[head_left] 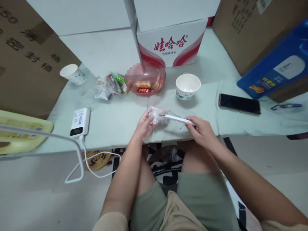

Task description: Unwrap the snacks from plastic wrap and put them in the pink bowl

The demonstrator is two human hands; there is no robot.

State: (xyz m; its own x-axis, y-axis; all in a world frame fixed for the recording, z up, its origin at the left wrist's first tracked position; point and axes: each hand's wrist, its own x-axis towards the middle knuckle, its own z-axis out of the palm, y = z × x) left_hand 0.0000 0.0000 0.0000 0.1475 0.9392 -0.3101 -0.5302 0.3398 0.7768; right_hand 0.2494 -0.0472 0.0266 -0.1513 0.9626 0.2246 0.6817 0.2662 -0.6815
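The packet (157, 116) looks light, soft and slippery, best pinched by its side; the white stick (176, 119) seems light and stiff, best held by its right end. Near the surface's (106, 128) front edge, the left hand (143, 125) grips the packet's left side. The packet lies between the hands, the stick's left tip at its right side. The right hand (201, 130) grips the stick's right end.
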